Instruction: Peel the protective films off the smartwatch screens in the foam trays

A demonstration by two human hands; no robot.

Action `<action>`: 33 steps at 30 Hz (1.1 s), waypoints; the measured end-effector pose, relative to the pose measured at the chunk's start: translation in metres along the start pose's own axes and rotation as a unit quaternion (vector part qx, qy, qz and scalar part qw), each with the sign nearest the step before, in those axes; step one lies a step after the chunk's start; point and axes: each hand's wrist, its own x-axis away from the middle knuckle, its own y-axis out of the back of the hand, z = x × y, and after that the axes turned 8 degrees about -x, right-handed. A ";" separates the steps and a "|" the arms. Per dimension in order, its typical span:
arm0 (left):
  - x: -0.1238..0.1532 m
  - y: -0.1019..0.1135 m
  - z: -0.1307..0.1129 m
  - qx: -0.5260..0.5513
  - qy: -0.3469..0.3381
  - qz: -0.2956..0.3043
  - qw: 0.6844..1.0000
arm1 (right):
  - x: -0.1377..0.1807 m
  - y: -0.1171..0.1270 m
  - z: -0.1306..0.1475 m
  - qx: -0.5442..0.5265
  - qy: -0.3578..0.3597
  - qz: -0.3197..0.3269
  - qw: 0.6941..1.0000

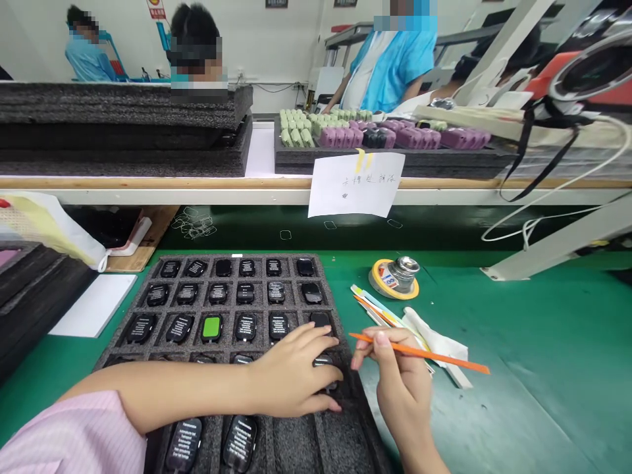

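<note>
1. Head view only, looking fwd/down at a bench w/ green ESD mat (533, 342).
2. L hand (291, 372), pink striped sleeve (64, 434), lay across the grey foam tray (227, 309). Fingers part-spread, curved over a black unit (323, 365); cannot tell if it had real hold.
3. R hand (399, 375) raised just right of the tray, thumb + fingers pinching an orange plastic stick (424, 352), tip clear of the units.
4. Progress: approx top 3 rows of black units (170, 268) sat in slots, text labels up; one green-faced unit (211, 328) in row 3. Row under L hand mostly hidden. Bottom row: 2 units at left, 2 slots right looked vacant, so tray not fully loaded.
5. Right of tray: more sticks, white cloth (434, 342), yellow tape roll (380, 280), metal-capped jar (405, 273).
6. Bg: paper note (355, 184) on shelf edge, purple + pale green parts in foam (405, 135), co-worker in blue smock (395, 66).
</note>
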 end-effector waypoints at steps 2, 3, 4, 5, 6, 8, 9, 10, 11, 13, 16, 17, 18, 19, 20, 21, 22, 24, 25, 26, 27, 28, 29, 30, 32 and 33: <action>0.009 0.000 -0.002 0.013 0.030 -0.008 0.999 | 0.010 0.000 0.000 -0.001 -0.011 0.024 1.000; 0.013 0.001 -0.002 0.029 0.045 -0.018 0.998 | 0.014 0.000 -0.002 -0.002 -0.017 0.035 0.999; 0.016 0.002 -0.002 0.047 0.058 -0.032 0.997 | 0.018 0.000 -0.003 -0.003 -0.022 0.046 0.999; 0.019 0.002 -0.002 0.065 0.068 -0.045 0.995 | 0.021 -0.001 -0.005 -0.005 -0.027 0.054 0.998; 0.021 0.003 -0.001 0.081 0.073 -0.056 0.992 | 0.024 -0.001 -0.007 -0.006 -0.030 0.061 0.998; 0.022 0.002 -0.001 0.095 0.077 -0.065 0.990 | 0.027 -0.003 -0.010 -0.007 -0.033 0.070 0.997; 0.022 0.002 -0.002 0.097 0.076 -0.066 0.990 | 0.028 -0.003 -0.011 -0.006 -0.034 0.073 0.997; 0.022 0.002 -0.002 0.097 0.077 -0.065 0.990 | 0.029 -0.003 -0.012 -0.003 -0.034 0.077 0.996; 0.022 0.001 -0.002 0.096 0.076 -0.063 0.990 | 0.030 -0.003 -0.013 0.002 -0.036 0.082 0.996; 0.021 0.002 -0.003 0.093 0.074 -0.056 0.991 | 0.031 -0.002 -0.014 0.014 -0.040 0.096 0.994; 0.020 0.002 -0.003 0.083 0.070 -0.048 0.993 | 0.031 -0.001 -0.017 0.031 -0.049 0.116 0.992; 0.020 0.002 -0.003 0.081 0.070 -0.048 0.993 | 0.031 0.000 -0.018 0.036 -0.050 0.120 0.991; 0.020 0.002 -0.003 0.080 0.071 -0.048 0.993 | 0.031 0.000 -0.019 0.041 -0.050 0.124 0.990; 0.021 0.002 -0.003 0.078 0.071 -0.049 0.993 | 0.031 0.000 -0.019 0.046 -0.049 0.126 0.990; 0.021 0.002 -0.003 0.078 0.072 -0.050 0.993 | 0.030 0.000 -0.020 0.050 -0.048 0.129 0.989; 0.021 0.001 -0.003 0.078 0.073 -0.050 0.993 | 0.030 0.001 -0.020 0.054 -0.047 0.132 0.989; 0.021 0.001 -0.003 0.078 0.073 -0.050 0.993 | 0.030 0.001 -0.021 0.057 -0.046 0.133 0.988; 0.021 0.001 -0.004 0.079 0.072 -0.045 0.993 | 0.030 0.002 -0.021 0.062 -0.043 0.133 0.988; 0.021 0.002 -0.005 0.082 0.071 -0.040 0.993 | 0.030 0.002 -0.021 0.063 -0.042 0.133 0.988; 0.021 0.003 -0.005 0.087 0.070 -0.034 0.993 | 0.030 0.003 -0.021 0.064 -0.040 0.132 0.988; 0.020 0.006 -0.006 0.097 0.070 -0.024 0.993 | 0.030 0.003 -0.021 0.064 -0.038 0.132 0.988; 0.019 0.010 -0.006 0.112 0.073 -0.013 0.991 | 0.030 0.003 -0.021 0.064 -0.036 0.132 0.988; 0.017 0.015 -0.005 0.130 0.078 -0.002 0.988 | 0.030 0.003 -0.021 0.064 -0.035 0.132 0.989; 0.015 0.020 -0.003 0.145 0.084 0.004 0.986 | 0.030 0.003 -0.021 0.063 -0.034 0.131 0.989; 0.010 0.030 0.007 0.140 0.096 0.004 0.985 | 0.029 0.002 -0.022 0.062 -0.032 0.131 0.989; 0.007 0.034 0.015 0.121 0.102 -0.002 0.987 | 0.029 0.001 -0.022 0.061 -0.031 0.129 0.989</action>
